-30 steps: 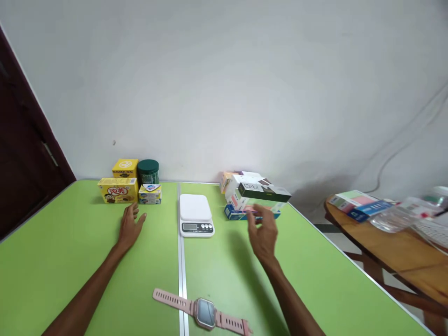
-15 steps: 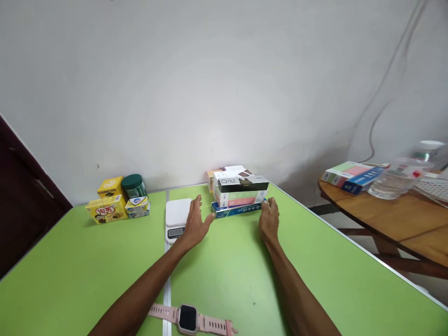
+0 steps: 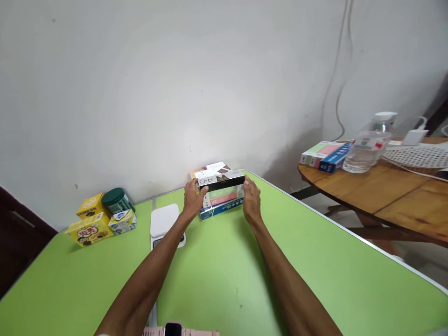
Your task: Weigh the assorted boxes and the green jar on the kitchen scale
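My left hand (image 3: 193,199) and my right hand (image 3: 252,199) grip a black and white box (image 3: 224,180) at its two ends, left thumb on the near side. Just under it shows a pink and green box (image 3: 224,196). At the bottom, a long blue box (image 3: 221,209) lies on the green table (image 3: 217,261). Whether the black and white box still touches the box below cannot be made out. Behind this stack, by the wall, more boxes (image 3: 214,166) are partly hidden.
A white kitchen scale (image 3: 164,220) is left of my hands; a pink-strapped smartwatch (image 3: 173,329) lies at the near edge. Yellow boxes (image 3: 89,231), a small carton (image 3: 122,221) and a dark green jar (image 3: 117,200) stand left. A wooden table (image 3: 378,200) on the right bears a bottle (image 3: 364,151).
Both hands, apart and open before, have moved in and closed on the ends of the black and white box. The view has turned to the right.
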Available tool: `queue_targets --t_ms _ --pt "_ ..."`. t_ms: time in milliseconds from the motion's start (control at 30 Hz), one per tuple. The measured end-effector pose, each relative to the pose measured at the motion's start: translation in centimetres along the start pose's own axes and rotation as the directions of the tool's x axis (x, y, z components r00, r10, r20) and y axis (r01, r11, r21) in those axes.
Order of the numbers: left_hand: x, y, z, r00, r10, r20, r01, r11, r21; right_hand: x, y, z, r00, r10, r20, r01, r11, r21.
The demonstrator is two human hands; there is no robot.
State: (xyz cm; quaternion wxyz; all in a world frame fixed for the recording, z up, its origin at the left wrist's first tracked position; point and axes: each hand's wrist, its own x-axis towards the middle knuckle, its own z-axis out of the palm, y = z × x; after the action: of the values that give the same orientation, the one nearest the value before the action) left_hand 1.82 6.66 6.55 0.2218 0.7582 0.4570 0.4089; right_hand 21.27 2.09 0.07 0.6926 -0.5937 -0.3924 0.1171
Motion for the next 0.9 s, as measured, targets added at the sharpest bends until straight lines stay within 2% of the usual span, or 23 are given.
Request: queue_targets --t_ms 167,233,333,400,500,600,733,900 --pt "-0.5 0.4 -0.2 0.993 0.055 -0.104 -0.052 0.998 0.029 -0.3 -2.3 -0.2 0.999 -0.031 0.008 0.031 0.998 -0.053" --pt "-0.8 0.7 -1.5 0.983 0.098 -0.153 -0.096 0.995 0.023 -0.9 -3.9 -0.2 0.996 -0.088 0.019 0.089 0.993 -0.071" --pt "-1.8 0.2 -5.1 0.971 0.125 -0.204 -0.129 0.992 -0.008 -2.7 -6.3 0.5 0.978 -0.194 0.079 0.198 0.978 -0.059" --pt "-3.2 -1.4 -8.2 0.967 0.118 -0.226 -0.125 0.992 -0.016 -4.6 -7.4 1.7 0.960 -0.232 0.154 0.237 0.972 -0.013" --pt "-6.4 -5.2 -12.6 0.967 0.065 -0.248 -0.067 0.998 -0.003 -8.2 -7.8 4.3 0.920 -0.244 0.307 0.231 0.970 0.079" --pt "-10.1 -9.5 -15.6 0.965 -0.040 -0.258 0.037 0.999 -0.015 -12.0 -7.0 7.3 0.876 -0.203 0.438 0.167 0.979 0.118" --pt "-13.6 -13.7 -16.6 0.947 -0.175 -0.271 0.159 0.984 -0.080 -15.7 -5.5 9.8 0.852 -0.130 0.507 0.084 0.990 0.113" --pt "-15.1 -15.7 -15.1 0.948 -0.218 -0.233 0.179 0.967 -0.179 -16.9 -4.0 10.0 0.838 -0.082 0.539 0.061 0.997 0.057"
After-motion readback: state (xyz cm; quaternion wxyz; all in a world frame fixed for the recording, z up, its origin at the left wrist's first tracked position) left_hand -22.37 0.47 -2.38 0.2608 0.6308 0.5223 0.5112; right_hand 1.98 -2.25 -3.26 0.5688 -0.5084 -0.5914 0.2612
